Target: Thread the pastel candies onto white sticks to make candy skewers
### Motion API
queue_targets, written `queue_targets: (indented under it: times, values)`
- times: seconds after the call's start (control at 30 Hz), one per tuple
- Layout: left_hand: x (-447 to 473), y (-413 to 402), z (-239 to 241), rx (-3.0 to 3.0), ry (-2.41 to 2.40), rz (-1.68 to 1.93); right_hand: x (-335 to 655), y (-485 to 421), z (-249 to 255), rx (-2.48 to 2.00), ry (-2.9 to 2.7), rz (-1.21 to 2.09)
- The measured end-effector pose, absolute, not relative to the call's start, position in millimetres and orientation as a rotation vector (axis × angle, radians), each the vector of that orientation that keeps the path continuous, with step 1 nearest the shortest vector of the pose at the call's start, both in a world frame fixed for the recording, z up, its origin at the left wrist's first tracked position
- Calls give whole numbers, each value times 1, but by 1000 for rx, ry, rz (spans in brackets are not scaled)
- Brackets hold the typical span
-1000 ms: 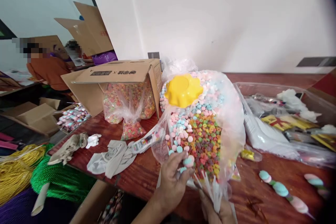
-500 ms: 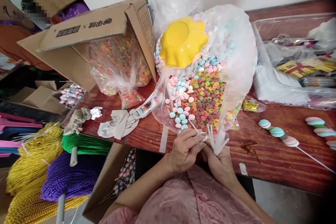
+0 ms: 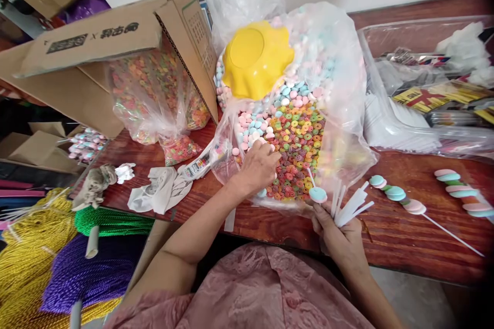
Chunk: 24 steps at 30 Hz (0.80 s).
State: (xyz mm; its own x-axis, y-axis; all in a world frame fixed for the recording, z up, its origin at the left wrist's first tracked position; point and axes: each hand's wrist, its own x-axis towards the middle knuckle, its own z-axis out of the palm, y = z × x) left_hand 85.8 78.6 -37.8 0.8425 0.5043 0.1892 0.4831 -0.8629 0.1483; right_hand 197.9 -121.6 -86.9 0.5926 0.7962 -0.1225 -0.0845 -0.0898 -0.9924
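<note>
My left hand (image 3: 259, 165) reaches into an open clear bag (image 3: 347, 128) of candy, its fingers curled down among pink and blue round sweets (image 3: 250, 123) beside colourful ring sweets (image 3: 297, 144). What the fingers hold is hidden. My right hand (image 3: 339, 234) is closed on a bunch of white sticks (image 3: 349, 204) at the table's front edge; one stick carries a blue round sweet (image 3: 317, 195). A yellow flower-shaped bowl (image 3: 257, 60) lies upside down on the sweets at the back of the bag.
Finished candy skewers (image 3: 401, 200) lie on the wooden table (image 3: 409, 247) to the right. A clear tray (image 3: 424, 92) with packets stands at back right. A tipped cardboard box (image 3: 116, 56) with candy bags is on the left; coils of yellow, green and purple cord (image 3: 57, 262) lie below.
My left hand left the sticks and moved up into the candy bag. A blue sweet now sits on one stick in my right hand. The view tilted down from the wall.
</note>
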Motion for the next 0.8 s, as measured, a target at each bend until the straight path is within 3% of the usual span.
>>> queue_targets:
  times: [0.33, 0.6, 0.8]
  values:
    - [84, 83, -24, 3012, 799, 55, 211, -127, -84, -1557, -727, 787]
    - [95, 60, -39, 2875, 499, 245, 212, -123, -77, -1548, -750, 761]
    - [79, 64, -47, 2406, 556, 718, 211, -130, -84, -1619, -843, 739]
